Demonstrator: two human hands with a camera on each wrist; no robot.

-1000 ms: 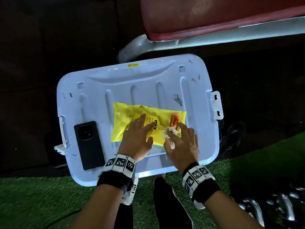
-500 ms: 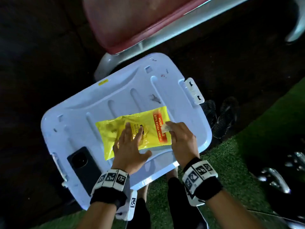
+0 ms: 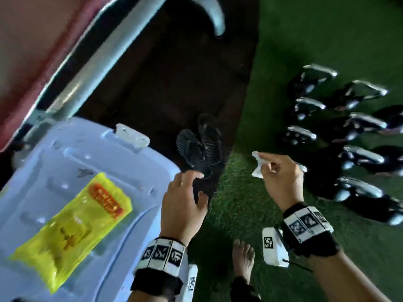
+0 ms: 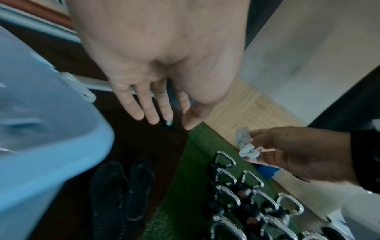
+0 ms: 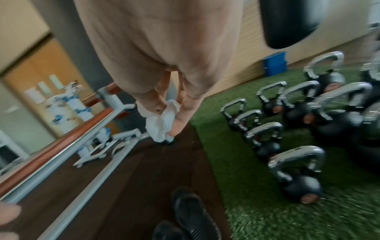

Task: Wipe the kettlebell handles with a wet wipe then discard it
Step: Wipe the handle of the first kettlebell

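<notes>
My right hand (image 3: 277, 171) pinches a crumpled white wet wipe (image 3: 258, 163) in the air over the green turf, just left of the kettlebells; the wipe (image 5: 164, 120) shows between thumb and fingers in the right wrist view and again (image 4: 246, 146) in the left wrist view. Several black kettlebells with chrome handles (image 3: 357, 153) stand in rows on the turf at the right (image 5: 298, 160). My left hand (image 3: 185, 192) hovers empty past the bin lid's right edge, fingers (image 4: 148, 110) loosely spread. The yellow wipes pack (image 3: 72, 219) lies on the lid.
The pale blue bin lid (image 3: 122, 171) fills the lower left. A pair of black flip-flops (image 3: 200, 144) lies on the dark floor beside it. A red-padded bench with a grey metal frame (image 3: 91, 62) runs along the upper left. My bare foot (image 3: 243, 258) stands on the turf.
My right hand has pulled the wipe out of the pack and swung right toward the kettlebells. My left hand has left the pack and moved off the lid. The view has turned right.
</notes>
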